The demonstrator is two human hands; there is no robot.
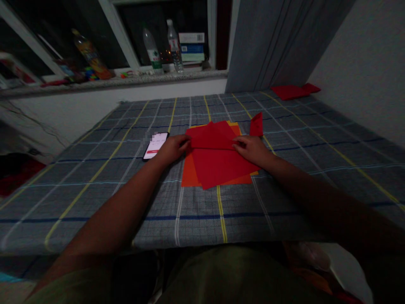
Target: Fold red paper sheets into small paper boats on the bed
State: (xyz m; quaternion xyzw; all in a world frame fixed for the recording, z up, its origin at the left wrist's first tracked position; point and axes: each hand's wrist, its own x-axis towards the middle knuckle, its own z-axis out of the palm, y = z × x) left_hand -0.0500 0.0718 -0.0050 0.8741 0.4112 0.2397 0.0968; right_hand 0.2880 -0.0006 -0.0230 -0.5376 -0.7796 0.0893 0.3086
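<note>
A sheet of red paper [211,137], apparently folded, is stretched between my two hands over a loose stack of paper. My left hand [175,147] pinches its left end, and my right hand [249,148] pinches the right end. A dark line runs along its lower edge. Beneath lies a larger red sheet [218,166], turned at an angle, with orange paper [190,171] showing around it. Beyond my right hand stands a small folded red paper piece [256,125]. A phone [155,145] with a lit screen lies beside my left hand.
A checked grey cloth [104,202] covers the table. More red paper [291,92] lies at the far right corner. On the windowsill [126,82] are an orange drink bottle [93,57], clear bottles [175,46] and stacked books or boxes [192,50]. A grey curtain [262,42] hangs behind.
</note>
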